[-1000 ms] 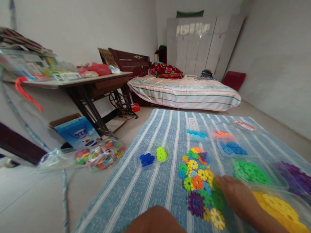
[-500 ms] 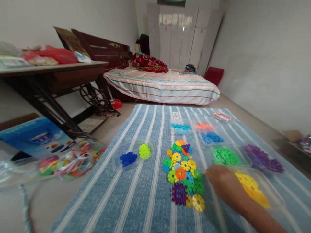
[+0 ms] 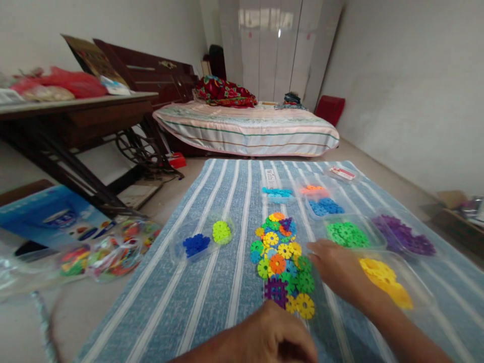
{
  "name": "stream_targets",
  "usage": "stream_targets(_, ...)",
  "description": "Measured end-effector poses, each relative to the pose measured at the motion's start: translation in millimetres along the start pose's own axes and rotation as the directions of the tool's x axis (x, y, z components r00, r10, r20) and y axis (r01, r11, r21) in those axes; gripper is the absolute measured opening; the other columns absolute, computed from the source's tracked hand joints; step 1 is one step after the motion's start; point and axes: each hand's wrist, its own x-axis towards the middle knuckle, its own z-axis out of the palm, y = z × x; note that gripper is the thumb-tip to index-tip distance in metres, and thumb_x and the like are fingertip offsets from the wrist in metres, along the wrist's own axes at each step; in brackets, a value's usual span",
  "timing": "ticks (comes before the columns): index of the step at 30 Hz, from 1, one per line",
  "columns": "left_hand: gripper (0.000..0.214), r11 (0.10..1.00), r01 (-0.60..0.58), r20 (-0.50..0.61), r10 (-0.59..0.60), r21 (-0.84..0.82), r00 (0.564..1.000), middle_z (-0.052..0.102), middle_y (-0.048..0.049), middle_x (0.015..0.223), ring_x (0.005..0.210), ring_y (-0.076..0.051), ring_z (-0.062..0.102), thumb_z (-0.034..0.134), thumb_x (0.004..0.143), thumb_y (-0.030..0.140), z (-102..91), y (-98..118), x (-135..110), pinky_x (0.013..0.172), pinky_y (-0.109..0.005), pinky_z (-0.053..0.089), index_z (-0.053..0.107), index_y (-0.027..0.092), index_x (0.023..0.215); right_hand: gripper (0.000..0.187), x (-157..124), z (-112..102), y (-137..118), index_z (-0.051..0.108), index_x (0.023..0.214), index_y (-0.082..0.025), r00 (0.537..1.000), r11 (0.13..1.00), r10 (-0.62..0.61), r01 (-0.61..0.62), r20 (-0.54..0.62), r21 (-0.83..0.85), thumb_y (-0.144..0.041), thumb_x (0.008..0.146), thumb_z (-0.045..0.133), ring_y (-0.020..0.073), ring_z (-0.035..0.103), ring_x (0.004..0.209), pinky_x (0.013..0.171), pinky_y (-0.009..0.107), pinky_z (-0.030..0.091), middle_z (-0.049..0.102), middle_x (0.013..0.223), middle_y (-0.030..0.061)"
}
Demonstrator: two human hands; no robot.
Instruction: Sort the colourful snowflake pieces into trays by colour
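A pile of mixed flower-shaped plastic pieces [image 3: 278, 262] lies in the middle of the striped cloth. My right hand [image 3: 336, 269] is at the pile's right edge, beside the green pieces [image 3: 305, 280], with fingers stretched toward it and nothing seen in them. My left hand [image 3: 280, 335] is curled closed just in front of the pile, below a purple square piece [image 3: 276, 291]. Whatever its fingers hold, if anything, is hidden. Under my right forearm's far side sits a tub of yellow pieces [image 3: 385, 282]. Behind it are a tub of green pieces [image 3: 348, 234] and one of purple pieces [image 3: 404, 236].
Left of the pile stand dark blue pieces [image 3: 196, 245] and lime pieces [image 3: 221, 232] in clear tubs. Light blue [image 3: 278, 194], orange [image 3: 314, 190] and blue pieces [image 3: 324, 206] are at the back. Bagged toys [image 3: 113, 254] lie on the floor; a bed [image 3: 249, 131] stands beyond.
My left hand has come into view at the bottom, in front of the pile. The right hand stays by the pile's right side, its fingers now more stretched out. The view has shifted slightly.
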Motion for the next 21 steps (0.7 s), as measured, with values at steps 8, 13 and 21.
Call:
stream_targets(8, 0.021, 0.909, 0.290, -0.660, -0.021, 0.300, 0.751, 0.052, 0.0026, 0.054, 0.049, -0.007, 0.045, 0.052, 0.080, 0.026, -30.0, -47, -6, 0.049, -0.018, 0.033, 0.060, 0.015, 0.064, 0.027, 33, 39, -16, 0.065, 0.087, -0.014, 0.984, 0.989, 0.144, -0.140, 0.102, -0.045, -0.017, 0.089, 0.039, 0.0227, 0.059, 0.088, 0.068, 0.030, 0.039, 0.063, 0.091, 0.0120)
stream_targets(13, 0.020, 0.772, 0.337, -0.698, 0.186, 0.539, 0.692, 0.054, 0.0025, 0.058, 0.052, -0.008, 0.047, 0.050, 0.083, 0.025, -41.5, -67, -8, 0.052, -0.019, 0.035, 0.061, 0.016, 0.068, 0.021, 28, 50, -10, 0.064, 0.084, -0.014, 0.994, 0.992, 0.104, -0.103, 0.016, -0.080, -0.009, 0.084, 0.044, 0.0202, 0.057, 0.082, 0.068, 0.029, 0.037, 0.062, 0.087, 0.0097)
stream_targets(21, 0.014, 0.752, 0.375, -0.746, 0.225, 0.542, 0.626, 0.054, 0.0033, 0.061, 0.053, -0.009, 0.050, 0.050, 0.083, 0.027, -51.8, -87, -5, 0.054, -0.019, 0.040, 0.061, 0.018, 0.080, 0.021, 30, 60, -7, 0.062, 0.082, -0.017, 0.988, 0.991, 0.088, -0.100, -0.127, -0.092, -0.019, 0.090, 0.043, 0.0187, 0.052, 0.084, 0.072, 0.029, 0.033, 0.061, 0.085, 0.0067)
